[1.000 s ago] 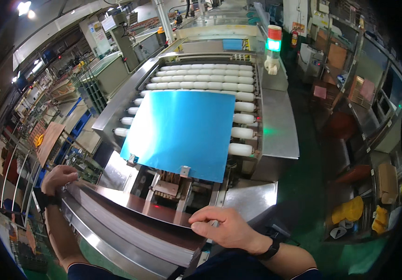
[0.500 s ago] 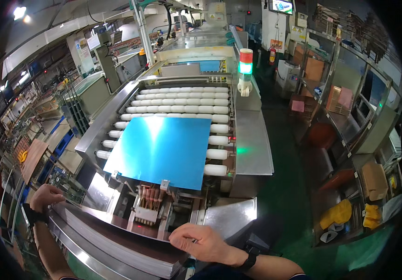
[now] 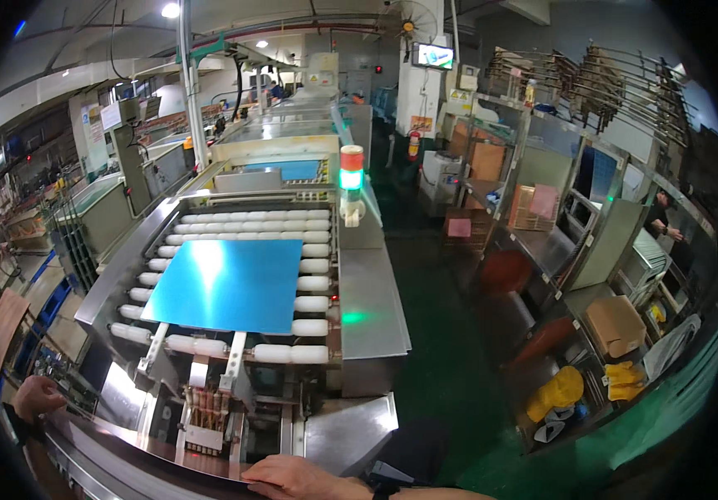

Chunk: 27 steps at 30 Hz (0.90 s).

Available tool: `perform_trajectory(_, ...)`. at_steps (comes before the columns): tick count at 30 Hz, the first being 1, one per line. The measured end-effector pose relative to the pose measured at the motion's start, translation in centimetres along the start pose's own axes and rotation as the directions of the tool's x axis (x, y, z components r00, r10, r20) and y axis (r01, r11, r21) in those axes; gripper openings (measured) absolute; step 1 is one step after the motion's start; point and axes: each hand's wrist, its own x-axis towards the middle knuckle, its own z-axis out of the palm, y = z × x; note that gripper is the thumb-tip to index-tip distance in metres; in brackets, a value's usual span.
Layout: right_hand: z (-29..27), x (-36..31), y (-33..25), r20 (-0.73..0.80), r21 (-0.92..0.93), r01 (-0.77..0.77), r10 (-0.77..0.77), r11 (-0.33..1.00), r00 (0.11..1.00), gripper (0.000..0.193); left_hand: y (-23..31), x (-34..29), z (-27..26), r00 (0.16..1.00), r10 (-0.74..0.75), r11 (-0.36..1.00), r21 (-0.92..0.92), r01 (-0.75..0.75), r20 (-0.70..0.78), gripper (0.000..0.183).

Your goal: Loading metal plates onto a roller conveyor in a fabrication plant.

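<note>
At the bottom of the view, my left hand (image 3: 39, 397) has bent fingers at the left end of a dark, shiny thin sheet (image 3: 147, 457). My right hand (image 3: 294, 477) is closed over the sheet's right end, its thumb and palm mostly hidden. The sheet lies along a stack whose lower part runs out of view. Beyond it, a bright blue flat panel (image 3: 230, 287) rests on white rollers (image 3: 291, 354) of a conveyor machine. Two pale bracket arms (image 3: 234, 358) reach toward the panel's near edge.
A signal tower (image 3: 351, 179), lit green, stands on the machine's right side. Right of the green floor, a metal rack (image 3: 534, 242) holds a cardboard box (image 3: 615, 325) and yellow gloves (image 3: 557, 394). Another person (image 3: 665, 223) is at far right. A brown board (image 3: 11, 321) leans at left.
My view has tilted up and turned right. The blue panel has moved farther up the rollers, uncovering more of the bracket arms. Both hands stay at the sheet's ends.
</note>
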Motion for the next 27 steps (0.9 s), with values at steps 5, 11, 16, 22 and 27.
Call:
perform_trajectory(5,-0.3,0.6,-0.6,-0.002,-0.061,-0.076,0.076,0.995,0.997,0.016,1.0,-0.9,-0.8,0.998,-0.033,0.999,0.0,0.033,-0.06,0.056)
perform_trajectory(11,-0.4,0.6,-0.1,-0.055,-0.023,-0.099,0.097,0.995,0.994,0.018,1.6,-0.3,-0.4,0.993,-0.025,0.999,-0.049,0.02,-0.116,0.049)
perform_trajectory(16,0.0,0.6,0.4,-0.064,-0.048,-0.103,0.1,0.994,0.993,0.019,-1.0,0.2,0.8,0.977,-0.015,0.999,-0.05,0.005,-0.211,0.042)
perform_trajectory(22,0.4,0.3,1.2,-0.069,-0.071,-0.115,0.11,0.991,0.992,0.02,-1.8,0.6,1.5,0.975,-0.035,0.999,-0.031,0.029,-0.218,0.034)
perform_trajectory(27,0.6,0.1,1.7,-0.084,-0.096,-0.119,0.111,0.988,0.99,0.02,0.2,0.4,0.9,0.981,-0.036,0.999,-0.044,0.028,-0.19,0.032)
